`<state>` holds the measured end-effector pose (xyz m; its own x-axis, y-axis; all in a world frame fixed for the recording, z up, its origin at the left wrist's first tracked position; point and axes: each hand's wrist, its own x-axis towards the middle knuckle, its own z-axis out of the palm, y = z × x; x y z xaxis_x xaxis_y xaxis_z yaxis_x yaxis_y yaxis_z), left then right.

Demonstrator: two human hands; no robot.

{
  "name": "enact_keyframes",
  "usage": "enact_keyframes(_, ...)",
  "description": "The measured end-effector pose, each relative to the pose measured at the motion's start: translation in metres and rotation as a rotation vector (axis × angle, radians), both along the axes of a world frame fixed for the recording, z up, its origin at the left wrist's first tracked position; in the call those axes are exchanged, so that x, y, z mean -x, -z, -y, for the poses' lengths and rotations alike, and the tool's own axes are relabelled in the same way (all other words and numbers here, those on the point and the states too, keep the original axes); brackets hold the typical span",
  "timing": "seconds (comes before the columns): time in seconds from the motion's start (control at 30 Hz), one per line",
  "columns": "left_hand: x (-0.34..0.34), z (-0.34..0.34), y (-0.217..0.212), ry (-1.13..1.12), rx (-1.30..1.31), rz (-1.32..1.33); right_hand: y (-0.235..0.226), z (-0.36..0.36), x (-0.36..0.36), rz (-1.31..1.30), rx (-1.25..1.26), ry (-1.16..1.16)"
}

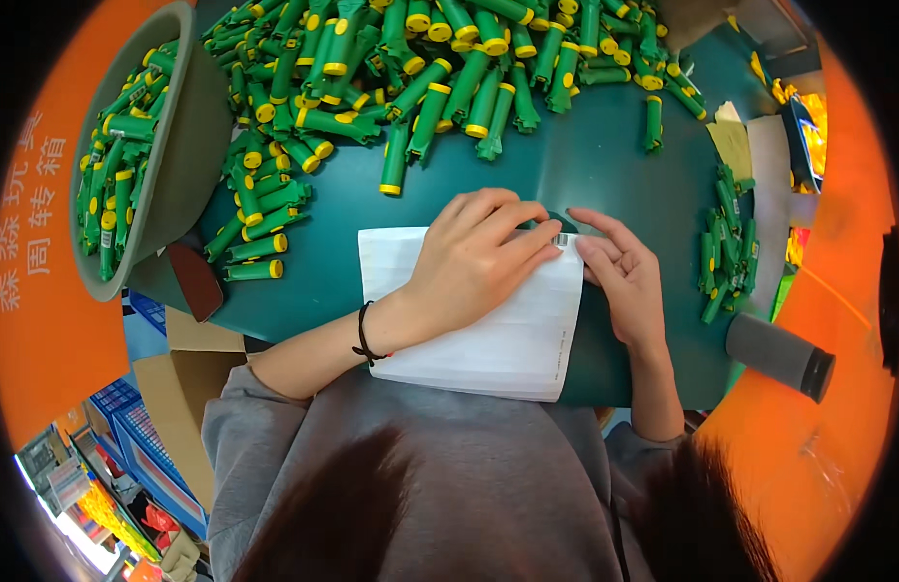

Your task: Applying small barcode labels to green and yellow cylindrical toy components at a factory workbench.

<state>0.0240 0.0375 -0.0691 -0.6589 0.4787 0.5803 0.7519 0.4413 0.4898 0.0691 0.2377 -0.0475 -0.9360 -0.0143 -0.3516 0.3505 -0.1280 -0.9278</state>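
Nearest: grey sweatshirt (pixel 449 466) and dark hair low in frame, two bare forearms coming up from it. Black cord band (pixel 364 335) on left wrist.

One white rectangular sheet of label backing paper (pixel 488 330) flat on dark green table (pixel 614 175), just ahead of the torso; long axis roughly left-right, tilted a little, far right corner toward the toy pile. Near edge overhangs the table edge.

Left hand (pixel 469 257) palm-down on sheet's upper middle, fingers curled, tips pressing at one small barcode sticker (pixel 562 240) near the top right corner. Grip loose, nothing enclosed; sticker half covered by fingertips, so peeled or stuck: cannot tell.

Right hand (pixel 624 276) flat and open at sheet's right edge, index finger pointing toward sticker, holding nothing.

One grey cylinder with black end (pixel 779 354) at right, lying off table edge.

Small cluster of green plastic tube toys with yellow caps (pixel 726 252) right of hands, about a dozen, overlapping, exact count unclear.

Far: big heap of same toys (pixel 420 78) across table, too many to count. One grey round basin (pixel 192 165) at left, also holding them, rim partly cut off.

Orange crate wall (pixel 42 223) on left.
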Motion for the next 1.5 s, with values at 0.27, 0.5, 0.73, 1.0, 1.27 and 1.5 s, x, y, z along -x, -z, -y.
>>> enact_keyframes(0.27, -0.002, -0.004, 0.005, -0.045, -0.026, -0.081, 0.006, 0.003, -0.008, -0.081, -0.103, 0.014)
enact_keyframes(0.5, 0.0, -0.006, 0.006, 0.012, -0.119, 0.017, 0.014, -0.007, -0.001, -0.081, -0.227, -0.084)
enact_keyframes(0.73, 0.004, -0.001, 0.008, 0.042, -0.277, 0.183, -0.017, -0.126, 0.125, -0.853, -1.549, -0.281)
enact_keyframes(1.0, 0.005, 0.007, 0.002, 0.032, -0.389, 0.319, -0.02, -0.097, 0.094, -0.63, -1.185, -0.355)
enact_keyframes(1.27, 0.003, 0.004, 0.0, 0.205, -0.598, 0.569, -0.014, 0.002, 0.001, -0.598, -0.554, -0.211)
enact_keyframes(1.5, 0.009, 0.016, -0.034, 0.108, -0.449, 0.478, 0.007, 0.008, -0.012, -0.398, -0.003, 0.001)
